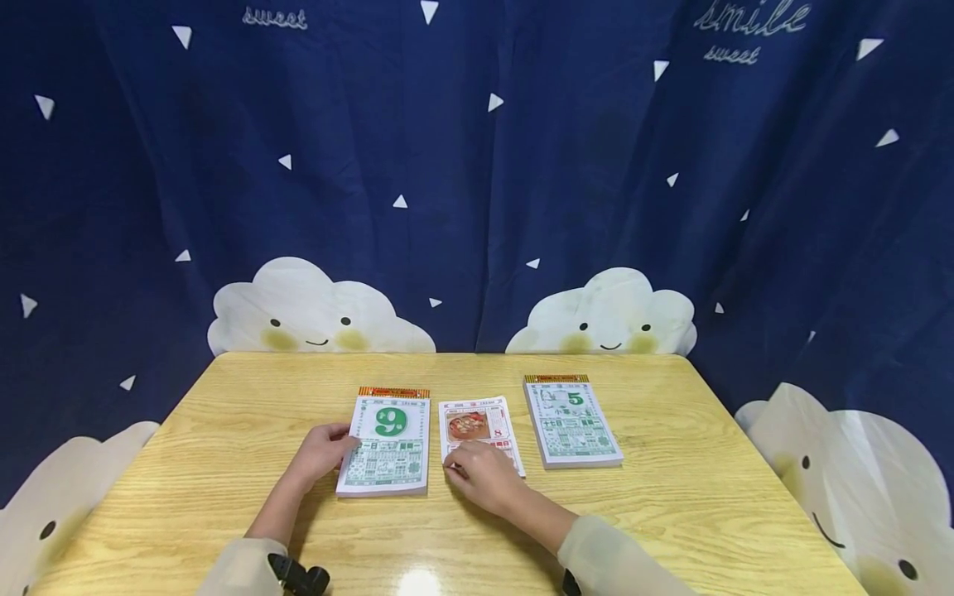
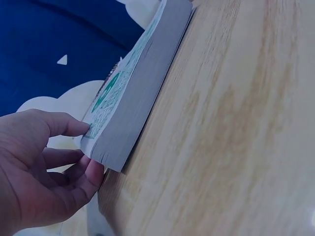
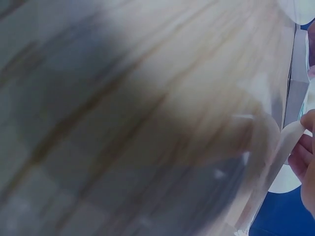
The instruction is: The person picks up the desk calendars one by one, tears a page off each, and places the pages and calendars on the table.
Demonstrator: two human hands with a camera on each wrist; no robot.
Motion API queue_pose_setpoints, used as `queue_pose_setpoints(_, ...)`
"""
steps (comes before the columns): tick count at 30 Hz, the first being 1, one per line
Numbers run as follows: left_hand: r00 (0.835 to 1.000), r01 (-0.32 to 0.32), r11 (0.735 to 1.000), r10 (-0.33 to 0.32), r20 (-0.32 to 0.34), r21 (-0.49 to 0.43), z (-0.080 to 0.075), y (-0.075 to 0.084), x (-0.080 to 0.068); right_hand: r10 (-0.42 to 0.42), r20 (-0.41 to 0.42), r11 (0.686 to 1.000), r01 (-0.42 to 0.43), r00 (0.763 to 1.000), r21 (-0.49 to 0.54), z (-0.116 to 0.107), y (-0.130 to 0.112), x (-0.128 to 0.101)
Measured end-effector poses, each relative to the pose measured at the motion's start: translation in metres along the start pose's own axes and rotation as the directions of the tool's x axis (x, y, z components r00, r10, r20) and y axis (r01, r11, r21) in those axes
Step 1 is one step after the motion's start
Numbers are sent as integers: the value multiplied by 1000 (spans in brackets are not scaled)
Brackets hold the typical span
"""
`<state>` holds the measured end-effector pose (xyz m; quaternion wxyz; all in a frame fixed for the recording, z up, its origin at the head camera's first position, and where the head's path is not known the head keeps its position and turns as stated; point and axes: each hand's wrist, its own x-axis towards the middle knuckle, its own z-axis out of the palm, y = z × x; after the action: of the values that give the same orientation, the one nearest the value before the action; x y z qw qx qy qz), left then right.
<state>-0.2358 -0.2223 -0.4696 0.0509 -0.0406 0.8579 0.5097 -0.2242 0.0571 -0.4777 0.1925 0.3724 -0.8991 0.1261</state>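
Note:
Three tear-off calendar items lie in a row on the wooden table [image 1: 224, 497]. The thick pad showing a green 9 [image 1: 387, 447] is on the left. My left hand [image 1: 344, 447] grips its left edge, thumb on the top page and fingers against the side of the pad [image 2: 133, 113]; the left hand [image 2: 91, 147] fills the lower left of the left wrist view. A loose sheet marked 8 [image 1: 477, 426] lies in the middle. My right hand [image 1: 456, 468] pinches its near corner; in the blurred right wrist view the right hand [image 3: 306, 137] holds a curled paper edge [image 3: 288, 142]. The pad showing 5 [image 1: 572, 422] lies untouched on the right.
A dark blue curtain with cloud faces [image 1: 477, 165] hangs close behind and around the table. Bare wood stretches to the left, right and front of the row. A black strap [image 1: 298, 575] shows at my left sleeve.

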Motion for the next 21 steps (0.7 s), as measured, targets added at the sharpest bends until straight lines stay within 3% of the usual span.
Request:
queue_pose_setpoints(7,1000,22,998,-22,0,61,1,0,1,12,46,1000,-13,999,18,0,-3,0)
queue_pose_setpoints(21,998,58,992,-55,-30,111,1,3,0,-30,60,1000,30,998,-3,3,-3,-4)
